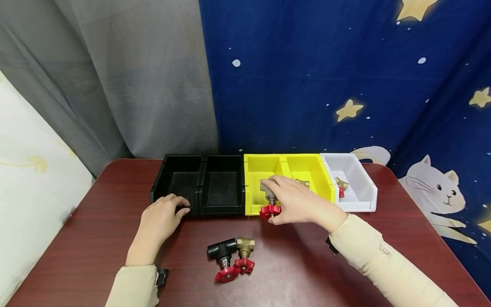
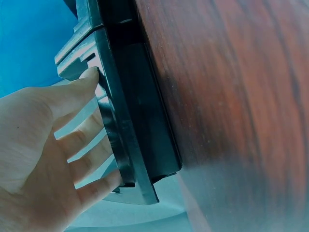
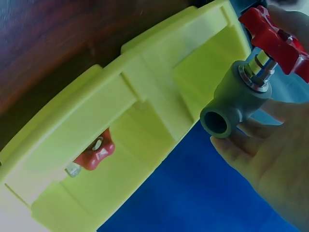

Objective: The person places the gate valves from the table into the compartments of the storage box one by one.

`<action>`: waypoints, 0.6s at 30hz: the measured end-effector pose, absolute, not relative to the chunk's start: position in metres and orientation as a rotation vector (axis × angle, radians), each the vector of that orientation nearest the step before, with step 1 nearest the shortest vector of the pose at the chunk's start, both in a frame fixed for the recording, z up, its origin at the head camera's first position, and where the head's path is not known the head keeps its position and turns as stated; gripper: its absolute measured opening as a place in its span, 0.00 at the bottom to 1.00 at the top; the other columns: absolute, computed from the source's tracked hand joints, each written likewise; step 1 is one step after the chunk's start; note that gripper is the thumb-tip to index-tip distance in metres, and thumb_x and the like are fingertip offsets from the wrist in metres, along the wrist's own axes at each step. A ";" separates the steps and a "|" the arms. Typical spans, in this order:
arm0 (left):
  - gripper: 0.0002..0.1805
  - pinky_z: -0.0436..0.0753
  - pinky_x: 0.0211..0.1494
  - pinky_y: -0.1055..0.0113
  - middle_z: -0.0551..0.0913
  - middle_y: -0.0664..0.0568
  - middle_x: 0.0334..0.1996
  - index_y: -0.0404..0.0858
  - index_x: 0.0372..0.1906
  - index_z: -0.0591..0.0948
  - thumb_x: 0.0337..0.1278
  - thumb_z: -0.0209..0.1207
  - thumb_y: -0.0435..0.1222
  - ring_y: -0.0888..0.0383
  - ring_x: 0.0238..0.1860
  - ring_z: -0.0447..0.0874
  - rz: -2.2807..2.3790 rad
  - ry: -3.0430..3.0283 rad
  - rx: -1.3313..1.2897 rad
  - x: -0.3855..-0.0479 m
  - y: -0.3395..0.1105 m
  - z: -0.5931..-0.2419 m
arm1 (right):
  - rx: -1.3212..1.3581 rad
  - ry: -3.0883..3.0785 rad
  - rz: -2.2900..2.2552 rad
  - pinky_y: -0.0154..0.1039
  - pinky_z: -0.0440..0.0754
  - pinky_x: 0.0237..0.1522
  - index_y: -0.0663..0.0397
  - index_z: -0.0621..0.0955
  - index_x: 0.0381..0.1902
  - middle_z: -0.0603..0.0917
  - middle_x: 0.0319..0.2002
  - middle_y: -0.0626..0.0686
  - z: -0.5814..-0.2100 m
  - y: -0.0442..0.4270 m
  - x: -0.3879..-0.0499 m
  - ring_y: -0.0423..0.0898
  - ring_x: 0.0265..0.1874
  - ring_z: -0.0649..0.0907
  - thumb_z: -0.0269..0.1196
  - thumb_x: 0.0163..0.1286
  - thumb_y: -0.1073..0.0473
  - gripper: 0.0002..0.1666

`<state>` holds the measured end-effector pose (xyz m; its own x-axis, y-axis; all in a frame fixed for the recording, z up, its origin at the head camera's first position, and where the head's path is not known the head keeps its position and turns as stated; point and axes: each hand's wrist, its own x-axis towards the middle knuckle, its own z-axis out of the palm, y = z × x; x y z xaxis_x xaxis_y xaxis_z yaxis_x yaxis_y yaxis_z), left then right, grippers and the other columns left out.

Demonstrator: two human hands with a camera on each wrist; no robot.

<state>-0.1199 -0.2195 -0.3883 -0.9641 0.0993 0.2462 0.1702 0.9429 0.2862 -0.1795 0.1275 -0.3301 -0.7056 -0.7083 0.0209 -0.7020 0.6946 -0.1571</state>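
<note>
My right hand [image 1: 297, 200] holds a grey stop valve [image 3: 236, 99] with a red handwheel, over the front of the left yellow bin [image 1: 264, 164]. The thumb is at the wheel and the fingers lie along the grey body. At the front of the leftmost black bin [image 1: 180, 164], my left hand [image 1: 163, 217] grips the rim, thumb on the lip and some fingertips hidden. Nearer on the table lie a black valve [image 1: 223, 251] and a brass valve [image 1: 245, 246], both with red handwheels, side by side.
A second black bin [image 1: 223, 209] adjoins the first. The right yellow bin [image 1: 307, 162] contains a brass valve [image 1: 303, 183], its red wheel [image 3: 96, 152] visible from the right wrist. Another brass valve [image 1: 341, 184] sits in the white bin [image 1: 358, 205]. Curtains hang behind the table.
</note>
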 end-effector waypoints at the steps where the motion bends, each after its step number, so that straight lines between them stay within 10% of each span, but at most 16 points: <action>1: 0.07 0.81 0.44 0.45 0.83 0.50 0.38 0.43 0.41 0.87 0.59 0.68 0.37 0.44 0.43 0.82 -0.452 -2.868 -0.203 -0.120 -0.220 -0.388 | -1.176 2.851 -0.234 0.50 0.78 0.57 0.56 0.64 0.73 0.73 0.61 0.55 -0.330 0.127 -0.182 0.50 0.53 0.77 0.78 0.48 0.40 0.60; 18: 0.07 0.81 0.43 0.45 0.82 0.50 0.38 0.43 0.42 0.86 0.59 0.68 0.37 0.44 0.42 0.82 -0.460 -2.872 -0.205 -0.120 -0.220 -0.390 | -1.059 2.848 -0.192 0.47 0.77 0.57 0.59 0.64 0.73 0.74 0.58 0.56 -0.329 0.120 -0.212 0.50 0.49 0.76 0.75 0.51 0.40 0.58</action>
<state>-0.1204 -0.2202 -0.3898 -0.9649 0.1014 0.2421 0.1719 0.9411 0.2913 -0.2115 0.1201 -0.3287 -0.7540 -0.6552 -0.0468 -0.6430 0.7507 -0.1515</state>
